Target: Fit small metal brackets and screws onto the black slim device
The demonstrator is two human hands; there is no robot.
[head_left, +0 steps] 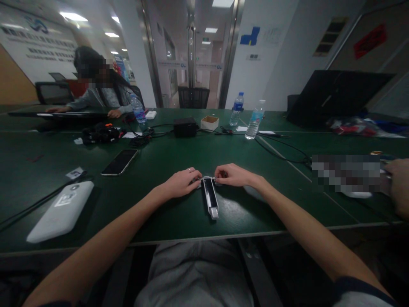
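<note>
A narrow white box (210, 196) with a dark inside lies lengthwise on the green table, a pale flap sticking out at its near end. At its far left corner, the curled fingers of my left hand (182, 182) pinch a small side flap; a ring shows on one finger. Opposite, my right hand (234, 175) is closed with thumb and fingertips on the far right corner's flap. Both wrists hover low over the tabletop. What exactly lies between the fingertips is partly hidden.
Left on the green table (172, 221) are a smartphone (120, 162) and a white device (62, 209). Farther back stand a black box (185, 127), a small open carton (209, 123), cables and water bottles (254, 121). A person (99, 91) sits at back left; another person's hand (399, 183) is at right.
</note>
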